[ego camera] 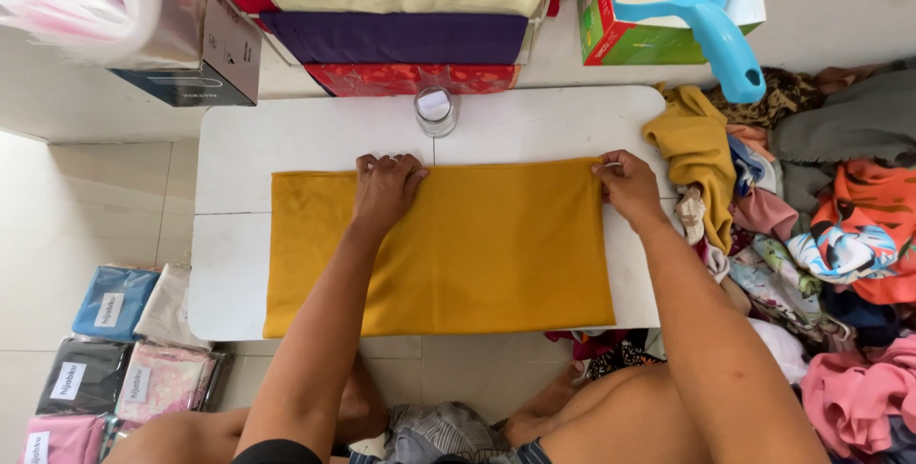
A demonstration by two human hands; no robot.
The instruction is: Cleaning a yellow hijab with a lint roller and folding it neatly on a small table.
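On the white table [239, 149] the mustard cloth [477, 254] lies flat, the left hand [386, 187] pressing open-palmed at its 12 o'clock edge and the right hand [625, 183] pinching its 2 o'clock corner, so a tug could wrinkle it or nudge the glass jar [435, 109].

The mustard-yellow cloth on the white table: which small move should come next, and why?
Probably fold the right edge over toward the left hand. The mustard-yellow rectangular cloth lies flat, the left hand presses its top edge, and the right hand pinches its top right corner.
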